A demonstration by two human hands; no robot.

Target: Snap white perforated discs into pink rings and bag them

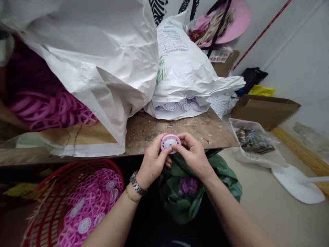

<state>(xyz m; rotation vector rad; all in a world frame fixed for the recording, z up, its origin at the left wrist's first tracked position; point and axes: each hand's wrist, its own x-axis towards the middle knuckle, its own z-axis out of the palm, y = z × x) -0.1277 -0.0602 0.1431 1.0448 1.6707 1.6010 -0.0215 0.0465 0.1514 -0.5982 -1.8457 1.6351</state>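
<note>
Both of my hands pinch one small round plastic wheel (pixel 170 141), pink rim with a white disc in it, just above the near edge of the worn wooden bench (pixel 180 128). My left hand (pixel 153 163), with a wristwatch and a thin bracelet, grips its left side. My right hand (pixel 194 154) grips its right side with closed fingers. Below my hands a green bag (pixel 221 178) holds a few pink and white pieces (pixel 189 186).
A red basket (pixel 51 202) of pink spoked wheels and white discs sits lower left. A big white sack (pixel 102 61) spills pink rings (pixel 51 109) at left. Another white sack (pixel 185 68) holds white discs (pixel 180 105). Cardboard boxes (pixel 264 109) and a bag of coloured bits (pixel 253 140) lie right.
</note>
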